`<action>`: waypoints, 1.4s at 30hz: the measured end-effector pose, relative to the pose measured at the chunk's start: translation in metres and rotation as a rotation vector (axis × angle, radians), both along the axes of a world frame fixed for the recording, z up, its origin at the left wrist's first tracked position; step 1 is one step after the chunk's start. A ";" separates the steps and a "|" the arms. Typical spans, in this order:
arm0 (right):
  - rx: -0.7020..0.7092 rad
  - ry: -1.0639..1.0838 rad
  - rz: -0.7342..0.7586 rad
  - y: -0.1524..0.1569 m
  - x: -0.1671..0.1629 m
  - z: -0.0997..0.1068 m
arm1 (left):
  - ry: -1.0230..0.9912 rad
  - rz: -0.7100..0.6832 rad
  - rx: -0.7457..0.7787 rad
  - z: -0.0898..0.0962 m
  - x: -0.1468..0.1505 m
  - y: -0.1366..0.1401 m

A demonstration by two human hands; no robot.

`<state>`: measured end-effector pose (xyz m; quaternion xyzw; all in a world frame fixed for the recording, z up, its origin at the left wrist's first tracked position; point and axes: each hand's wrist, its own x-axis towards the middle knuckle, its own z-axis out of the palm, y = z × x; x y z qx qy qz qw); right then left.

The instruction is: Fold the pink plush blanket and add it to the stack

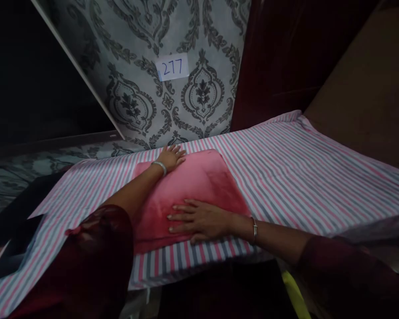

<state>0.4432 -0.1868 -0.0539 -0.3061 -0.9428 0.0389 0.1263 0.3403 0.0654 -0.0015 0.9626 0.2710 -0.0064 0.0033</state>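
And here's the pink cloth (199,186), a soft, plush-looking piece folded into a flat, roughly rectangular pad with rounded corners. It lies flat on the striped sheet, set at a slight angle, its long side running from near edge to far edge. The surface is smooth with a faint sheen, deeper red toward the near end, paler pink at the far end. Its near edge sits just short of the sheet's front border.
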 end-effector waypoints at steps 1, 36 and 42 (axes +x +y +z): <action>0.008 -0.001 -0.011 -0.002 0.003 0.005 | -0.016 -0.052 -0.012 0.006 0.002 -0.010; -0.103 0.084 -0.197 -0.030 0.069 -0.022 | -0.038 0.005 -0.081 -0.039 0.111 0.029; -0.033 0.015 -0.222 -0.029 0.069 -0.026 | -0.148 0.102 0.021 -0.006 0.091 0.016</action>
